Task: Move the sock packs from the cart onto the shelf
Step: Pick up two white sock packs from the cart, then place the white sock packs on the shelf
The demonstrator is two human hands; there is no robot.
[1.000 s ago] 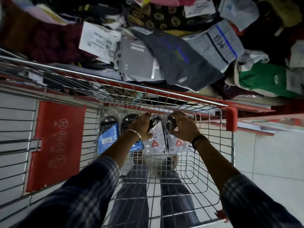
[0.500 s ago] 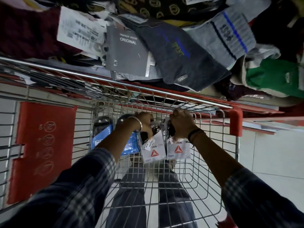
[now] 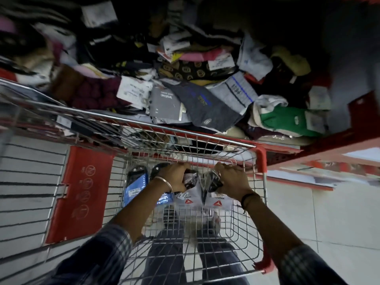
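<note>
Both of my hands are inside the wire cart. My left hand is shut on the top of a white sock pack with a red triangle logo. My right hand is shut on a second white sock pack of the same kind. The two packs hang side by side, close together. Left of them, two blue sock packs lean against the cart's far wall. Beyond the cart, the red shelf holds a heap of mixed socks.
A red plastic flap covers the cart's child seat at left. The cart's red handle corner is just right of my right hand. White floor tiles lie to the right. My legs show through the cart's bottom.
The view has tilted up, so more of the shelf heap shows. Both hands have closed on the white packs and lifted them slightly off the cart's wall.
</note>
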